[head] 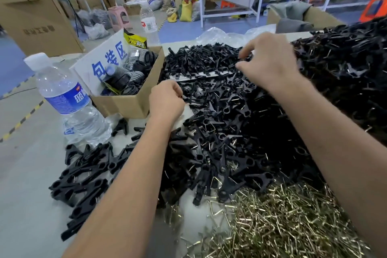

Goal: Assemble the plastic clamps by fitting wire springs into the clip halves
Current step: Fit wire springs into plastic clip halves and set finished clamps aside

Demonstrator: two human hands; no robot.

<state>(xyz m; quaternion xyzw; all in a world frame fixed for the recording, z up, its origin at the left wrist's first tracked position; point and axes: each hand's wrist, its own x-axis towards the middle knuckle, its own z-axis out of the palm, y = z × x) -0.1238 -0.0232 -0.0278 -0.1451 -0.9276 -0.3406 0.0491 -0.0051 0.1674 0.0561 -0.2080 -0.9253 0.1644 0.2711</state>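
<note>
Both arms are reaching out over a table (31, 174) heaped with black plastic clip halves (219, 123). The left hand (166, 98) is curling its fingers over the near edge of that heap, and it seems to be pinching one small black piece between thumb and fingertips, though the piece is mostly hidden. The right hand (270, 63) is hovering farther back over the pile, its fingers bent downward with the fingertips touching the clip halves; whether it is actually gripping one cannot be told from here.

A mound of brass-coloured wire springs (289, 222) is lying at the near right of the table, just beside the black pile. Assembled clamps (83, 176) are lying in a loose group at the near left, under the left forearm. A water bottle (67, 100) with a blue label is standing upright at the left, near a cardboard box (129, 102) that is holding dark ribbed parts and a white sign with blue characters. A second bottle (149, 24) is standing behind the box.
</note>
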